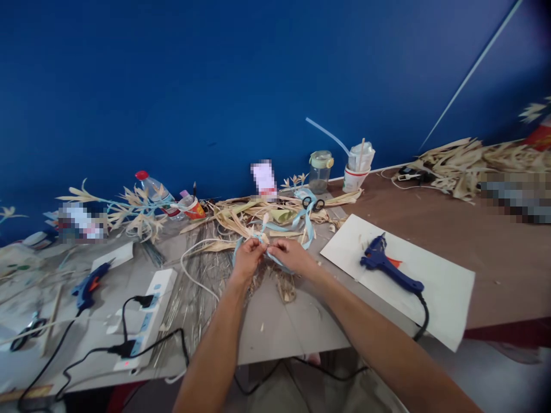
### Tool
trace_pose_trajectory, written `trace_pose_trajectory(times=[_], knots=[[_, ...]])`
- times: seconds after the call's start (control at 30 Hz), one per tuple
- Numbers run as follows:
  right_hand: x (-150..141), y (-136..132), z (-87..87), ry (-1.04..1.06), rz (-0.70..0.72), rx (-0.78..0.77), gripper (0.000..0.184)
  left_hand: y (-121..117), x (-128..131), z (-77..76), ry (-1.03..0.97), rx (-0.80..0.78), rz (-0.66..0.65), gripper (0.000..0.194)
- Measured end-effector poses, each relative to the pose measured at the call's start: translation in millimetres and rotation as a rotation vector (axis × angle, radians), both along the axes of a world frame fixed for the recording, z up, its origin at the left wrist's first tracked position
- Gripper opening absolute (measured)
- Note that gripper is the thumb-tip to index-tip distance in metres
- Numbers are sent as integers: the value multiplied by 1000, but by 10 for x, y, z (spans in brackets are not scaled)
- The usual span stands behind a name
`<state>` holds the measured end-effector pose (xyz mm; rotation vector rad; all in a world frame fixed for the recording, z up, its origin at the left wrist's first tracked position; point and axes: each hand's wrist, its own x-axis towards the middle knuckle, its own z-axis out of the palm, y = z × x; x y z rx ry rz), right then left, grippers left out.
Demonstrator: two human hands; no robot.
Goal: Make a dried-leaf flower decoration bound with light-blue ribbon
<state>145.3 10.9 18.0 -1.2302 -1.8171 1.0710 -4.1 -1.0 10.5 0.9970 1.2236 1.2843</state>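
Note:
My left hand (250,256) and my right hand (291,254) meet above the middle of the table, fingertips pinched close together. Between them is a small pale dried-husk piece (265,220) with light blue ribbon around its lower part. The light blue ribbon (308,221) also lies in loops beyond my right hand, and a stretch of it shows below the fingers. Exactly which fingers grip the husk piece and which the ribbon is too small to tell. Dark-handled scissors (313,203) lie just behind, on a heap of dried husks (235,213).
A blue glue gun (390,267) rests on a white board (447,292) at right; another glue gun (89,289) lies at left near a power strip (148,321). Cords cross the table front. A jar (321,172), paper cup (355,179) and bottle (155,192) stand along the blue wall.

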Motion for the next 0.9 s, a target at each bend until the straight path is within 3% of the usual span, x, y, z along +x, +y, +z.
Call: trace_pose_trajectory(times=[0.13, 0.33, 0.77, 0.9], knots=[[18, -40, 51, -43, -29, -34, 35, -18, 38, -1, 53, -3, 31, 23], [2, -81, 84, -120, -13, 45, 8, -48, 67, 38, 101, 34, 66, 22], [-75, -119, 31, -150, -130, 123, 11, -35, 115, 27, 231, 109, 181, 11], [-118, -148, 29, -160, -189, 100, 11, -30, 126, 11, 162, 96, 208, 10]])
